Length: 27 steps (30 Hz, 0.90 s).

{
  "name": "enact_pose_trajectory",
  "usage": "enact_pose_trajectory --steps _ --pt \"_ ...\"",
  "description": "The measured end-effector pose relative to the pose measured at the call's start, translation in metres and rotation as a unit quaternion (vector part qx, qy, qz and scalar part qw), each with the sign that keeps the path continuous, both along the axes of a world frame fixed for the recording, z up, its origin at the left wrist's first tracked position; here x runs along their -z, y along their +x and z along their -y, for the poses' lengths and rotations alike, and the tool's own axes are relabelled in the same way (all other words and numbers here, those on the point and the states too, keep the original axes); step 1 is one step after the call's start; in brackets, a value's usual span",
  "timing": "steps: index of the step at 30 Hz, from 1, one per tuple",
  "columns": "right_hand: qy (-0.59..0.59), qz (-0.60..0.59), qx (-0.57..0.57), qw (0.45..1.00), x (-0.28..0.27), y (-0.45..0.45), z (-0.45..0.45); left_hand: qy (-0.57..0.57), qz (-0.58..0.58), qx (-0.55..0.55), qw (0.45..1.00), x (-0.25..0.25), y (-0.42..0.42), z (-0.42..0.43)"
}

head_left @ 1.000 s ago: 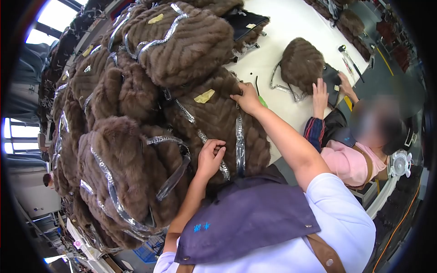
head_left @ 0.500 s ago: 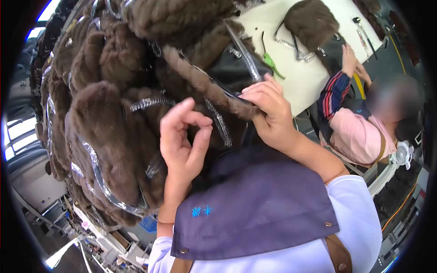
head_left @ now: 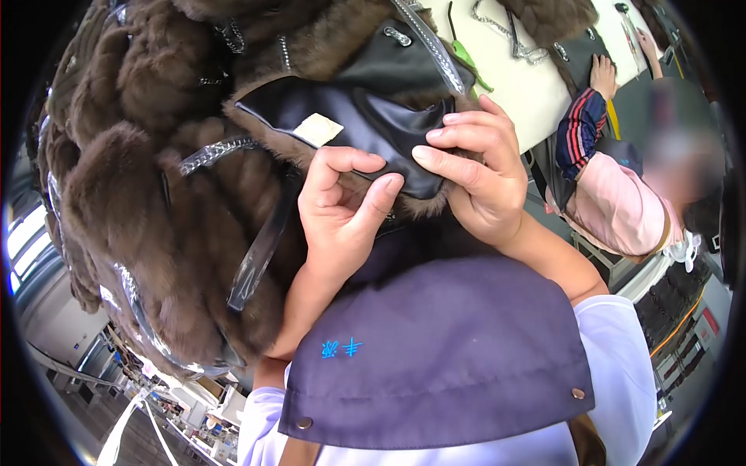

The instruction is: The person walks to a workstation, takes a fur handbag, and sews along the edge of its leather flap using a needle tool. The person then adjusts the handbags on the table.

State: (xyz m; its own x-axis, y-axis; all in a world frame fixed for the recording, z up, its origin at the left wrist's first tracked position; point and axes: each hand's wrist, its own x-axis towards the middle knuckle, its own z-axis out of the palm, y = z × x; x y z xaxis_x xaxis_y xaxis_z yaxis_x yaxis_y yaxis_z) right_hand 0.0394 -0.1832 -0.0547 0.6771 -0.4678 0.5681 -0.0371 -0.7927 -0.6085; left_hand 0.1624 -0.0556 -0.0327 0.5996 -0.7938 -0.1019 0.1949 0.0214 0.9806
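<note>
A brown fur piece with a glossy black leather-like side (head_left: 373, 128) is stretched between my hands, black side up. A small cream label (head_left: 317, 130) lies on its left part. My left hand (head_left: 342, 206) pinches the near edge between thumb and bent fingers. At the right end, my right hand (head_left: 482, 167) grips the piece, thumb on the black surface and fingers along the far edge. Just beyond it lies another black leather-like panel (head_left: 404, 66) with a metal fitting, crossed by a plastic-wrapped chain strap (head_left: 431, 46).
Brown fur items (head_left: 155, 217) with plastic-wrapped straps are heaped at the left. A green-handled tool (head_left: 470, 66) lies on the white table (head_left: 513, 109). At the right, a co-worker in a pink top (head_left: 622, 206) rests a hand (head_left: 602, 76) on a black piece.
The fur piece has turned so its black side and label now face up. My left hand has moved right and taken hold of its near edge. The co-worker's hands have moved apart.
</note>
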Motion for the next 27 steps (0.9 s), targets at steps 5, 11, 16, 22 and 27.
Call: enact_pose_trajectory --steps 5,11,16,22,27 --pt "0.019 0.008 0.017 1.000 0.003 -0.002 0.001 -0.028 -0.014 0.009 0.999 0.007 0.000 0.003" --pt "0.037 0.011 0.023 0.999 0.002 -0.006 0.000 -0.050 -0.019 0.001 0.999 0.013 -0.002 0.004" --pt "0.058 0.021 0.027 0.998 -0.002 -0.008 -0.001 -0.064 -0.024 -0.003 0.998 0.017 -0.004 0.007" --pt "0.061 0.010 0.028 0.998 -0.004 -0.010 0.000 -0.067 -0.075 0.008 0.995 0.009 -0.009 0.011" --pt "0.101 0.006 0.053 0.993 0.013 -0.009 -0.001 -0.022 -0.058 0.031 0.998 0.028 -0.011 0.018"
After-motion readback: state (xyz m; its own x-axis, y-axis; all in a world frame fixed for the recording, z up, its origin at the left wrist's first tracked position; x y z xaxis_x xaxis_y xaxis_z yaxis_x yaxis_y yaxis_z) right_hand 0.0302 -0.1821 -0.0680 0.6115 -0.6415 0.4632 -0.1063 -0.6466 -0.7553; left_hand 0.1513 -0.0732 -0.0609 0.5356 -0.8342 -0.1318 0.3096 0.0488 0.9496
